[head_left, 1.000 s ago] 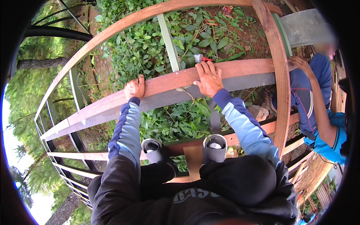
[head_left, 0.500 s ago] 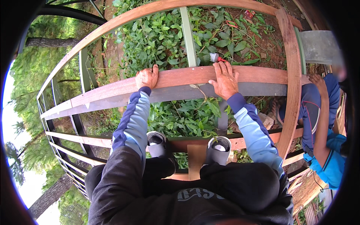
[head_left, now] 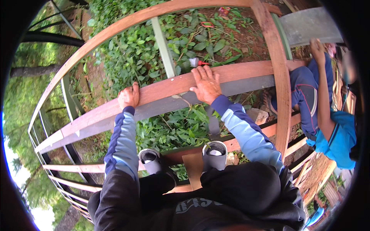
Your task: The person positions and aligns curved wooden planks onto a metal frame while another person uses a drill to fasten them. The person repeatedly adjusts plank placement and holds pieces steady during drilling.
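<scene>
A long reddish wooden beam (head_left: pixel 163 89) runs across in front of me, with a dark grey strip (head_left: pixel 154 112) along its near side. My left hand (head_left: pixel 128 96) is closed over the beam, its fingers bent round the far edge. Farther right, my right hand (head_left: pixel 207 85) lies on the same beam, fingers stretched over it and thumb apart. Just beyond that hand, a small whitish container with a red tip (head_left: pixel 195 62) is among the plants. A pale green bar (head_left: pixel 163 48) meets the beam between my hands.
A curved wooden beam (head_left: pixel 127 24) lies beyond, joined by an upright reddish plank (head_left: pixel 275 77) at right. A person in a blue shirt (head_left: pixel 338 134) sits at right beside a grey slab (head_left: pixel 310 27). My grey shoes (head_left: pixel 214 155) stand over the lower timbers; leafy plants (head_left: pixel 169 125) grow below.
My view has turned, so the beam now slants up to the right and most things sit farther left. Both my hands stay on the beam. The other person's hand has moved up from the knee.
</scene>
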`<action>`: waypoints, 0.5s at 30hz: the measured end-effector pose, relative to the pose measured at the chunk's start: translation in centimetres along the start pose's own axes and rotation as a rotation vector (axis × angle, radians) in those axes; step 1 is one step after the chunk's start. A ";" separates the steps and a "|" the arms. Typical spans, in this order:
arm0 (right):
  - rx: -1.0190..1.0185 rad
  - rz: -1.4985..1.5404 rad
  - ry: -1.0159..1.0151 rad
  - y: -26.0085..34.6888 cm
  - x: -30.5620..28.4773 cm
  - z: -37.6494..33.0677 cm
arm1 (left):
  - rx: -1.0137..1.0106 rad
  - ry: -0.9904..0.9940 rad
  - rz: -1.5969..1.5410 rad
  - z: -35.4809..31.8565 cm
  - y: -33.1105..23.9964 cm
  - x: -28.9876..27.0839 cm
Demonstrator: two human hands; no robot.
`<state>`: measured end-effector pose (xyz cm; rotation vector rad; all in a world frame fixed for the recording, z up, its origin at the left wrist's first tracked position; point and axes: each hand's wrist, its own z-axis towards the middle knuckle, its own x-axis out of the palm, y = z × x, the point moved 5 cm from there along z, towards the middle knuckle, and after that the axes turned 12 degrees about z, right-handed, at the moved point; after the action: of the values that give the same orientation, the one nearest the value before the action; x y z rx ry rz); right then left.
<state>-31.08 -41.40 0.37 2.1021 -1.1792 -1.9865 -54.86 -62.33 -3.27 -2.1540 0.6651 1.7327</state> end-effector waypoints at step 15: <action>0.013 0.070 0.009 -0.1 -0.4 -0.4 | -0.006 -0.041 -0.017 0.1 0.0 0.2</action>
<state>-30.67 -41.27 0.74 2.0435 -1.2488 -1.9439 -54.94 -62.26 -3.46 -2.1161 0.6307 1.7671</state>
